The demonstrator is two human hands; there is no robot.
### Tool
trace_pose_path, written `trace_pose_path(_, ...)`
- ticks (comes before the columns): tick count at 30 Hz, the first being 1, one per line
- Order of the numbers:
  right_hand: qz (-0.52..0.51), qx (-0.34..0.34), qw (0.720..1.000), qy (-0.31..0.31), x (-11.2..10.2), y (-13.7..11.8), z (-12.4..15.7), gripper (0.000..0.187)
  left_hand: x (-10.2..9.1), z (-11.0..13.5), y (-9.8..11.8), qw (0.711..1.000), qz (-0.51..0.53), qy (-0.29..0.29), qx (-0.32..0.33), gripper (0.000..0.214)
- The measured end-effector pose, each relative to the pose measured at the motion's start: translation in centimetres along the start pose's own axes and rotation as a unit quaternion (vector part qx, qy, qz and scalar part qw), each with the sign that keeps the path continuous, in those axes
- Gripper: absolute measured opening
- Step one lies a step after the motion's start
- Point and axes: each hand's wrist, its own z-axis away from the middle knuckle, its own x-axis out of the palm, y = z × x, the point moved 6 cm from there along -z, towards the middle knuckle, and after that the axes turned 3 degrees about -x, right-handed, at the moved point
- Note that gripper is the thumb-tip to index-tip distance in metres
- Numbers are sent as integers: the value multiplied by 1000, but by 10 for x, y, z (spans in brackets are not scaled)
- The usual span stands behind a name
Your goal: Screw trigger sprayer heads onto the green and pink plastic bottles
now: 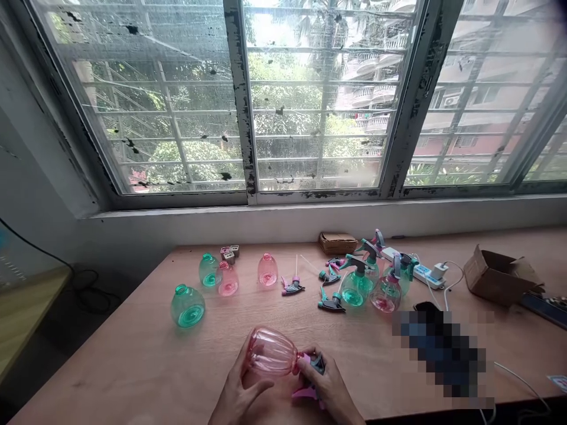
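Observation:
At the near edge of the wooden table (133, 360), a pink ribbed plastic spray bottle (270, 352) lies on its side. My left hand (239, 395) wraps around the bottle's body from below. My right hand (325, 386) is closed on the grey and pink trigger spray head (312, 372) at the bottle's neck. Both hands rest low over the table's front edge.
Empty green bottles (188, 306) (208, 270) and pink bottles (228, 279) (268, 270) stand at left and centre. Loose trigger heads (292, 287) (331, 302) and assembled sprayers (357, 282) (387, 290) sit right of centre. A power strip (423, 273), cardboard box (498, 275) and blurred dark object (443, 348) lie at right.

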Motion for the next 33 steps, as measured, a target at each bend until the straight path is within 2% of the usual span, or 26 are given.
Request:
trace_pose_path(3,3,7,1000,-5,0,2,1,45,0,1,1,1000,14,5,5,98)
trace_pose_path(7,9,7,1000,-14,1,1,1,43,0,-1,-4,999,18,-8,-28,88)
trace_pose_path(10,2,9,1000,-15,1,2,0,44,-3,-2,-6,999,22,0,-24,84)
trace_pose_path(16,-2,5,1000,-22,2,7,1,43,-4,-4,-13,1000,16,-15,6,95)
trace_pose_path(21,-10,11,1000,-6,1,4,2,46,-5,-4,-11,1000,20,-12,1,77)
trace_pose_path(25,-27,8,1000,6,3,1,3,46,-7,-5,-6,1000,10,4,11,74)
trace_pose_path(27,-23,0,1000,12,3,1,3,45,-5,-6,-3,999,30,-1,12,74)
trace_pose_path(31,-15,-9,1000,10,3,4,2,46,-2,-7,4,998,65,-15,1,54)
trace_pose_path(33,-19,-6,1000,7,2,6,1,47,-2,-7,6,998,65,-15,-3,53)
